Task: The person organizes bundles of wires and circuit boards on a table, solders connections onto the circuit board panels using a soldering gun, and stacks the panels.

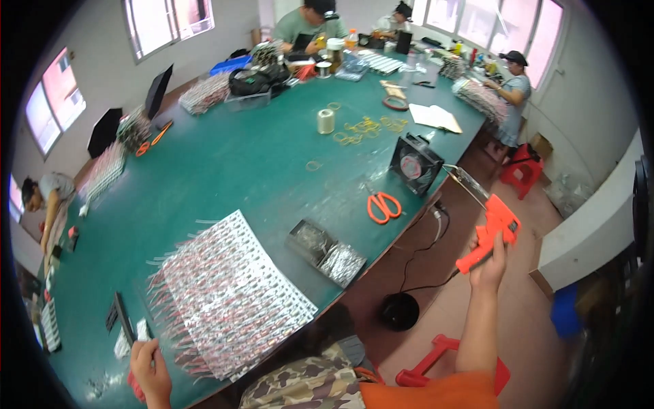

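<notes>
My right hand (492, 262) is wrapped round the grip of an orange soldering gun (496, 223), held out past the table's edge with its metal tip toward a square black fan (414, 163). My left hand (151, 371) is closed at the lower left on a slim black tool (125, 317), which could be tweezers. Between my hands lies a white sheet of small circuit boards (238, 293), with many red and white wires fringing its left side. Beyond its right corner stand an open dark metal box (311, 241) and a crumpled foil-lined tray (343, 264).
Orange-handled scissors (384, 207) lie near the green table's (238, 157) edge. Farther off are a thread spool (325, 121), yellow rubber bands (364, 127) and an open notebook (436, 118). A red stool (429, 361) and black cable (407, 262) are below. Several people work around the table.
</notes>
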### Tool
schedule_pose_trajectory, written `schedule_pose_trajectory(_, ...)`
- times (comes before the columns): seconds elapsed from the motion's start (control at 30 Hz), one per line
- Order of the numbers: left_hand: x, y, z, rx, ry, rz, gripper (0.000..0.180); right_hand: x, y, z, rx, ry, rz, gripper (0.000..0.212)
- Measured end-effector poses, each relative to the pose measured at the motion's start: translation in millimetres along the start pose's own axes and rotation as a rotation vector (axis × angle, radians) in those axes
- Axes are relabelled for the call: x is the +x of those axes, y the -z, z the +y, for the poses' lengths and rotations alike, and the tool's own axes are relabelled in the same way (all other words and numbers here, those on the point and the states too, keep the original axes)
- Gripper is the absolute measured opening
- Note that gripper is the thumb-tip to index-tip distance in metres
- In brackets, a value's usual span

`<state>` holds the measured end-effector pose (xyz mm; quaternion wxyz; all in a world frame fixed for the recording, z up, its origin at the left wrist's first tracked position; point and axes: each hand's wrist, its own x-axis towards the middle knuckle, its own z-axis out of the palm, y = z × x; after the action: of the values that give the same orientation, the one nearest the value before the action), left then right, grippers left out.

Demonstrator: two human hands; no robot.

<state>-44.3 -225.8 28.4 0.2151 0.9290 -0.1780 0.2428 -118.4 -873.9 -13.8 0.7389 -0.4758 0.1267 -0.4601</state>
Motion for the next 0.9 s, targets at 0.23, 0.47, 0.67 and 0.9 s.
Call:
schedule_pose_trajectory(0.23,-51,-12,-74,0.061,0.098,0.055,0.011,109,21,23,0.224,-0.101,0.356,0.032)
schedule_pose_trajectory(0.47,70,-1,46,-0.064,-0.025,-0.131,0.020,72,-17,17,0.298,-0.146,0.104,0.031)
schedule_pose_trajectory(0.67,188,-136,158,-0.107,-0.810,-0.745,0.072,19,-26,32,0.272,-0.261,0.005,0.032)
schedule_pose_trajectory(0.9,224,-231,183,0.033,-1.007,-0.920,0.098,-21,-11,23,0.146,-0.202,-0.079,0.034)
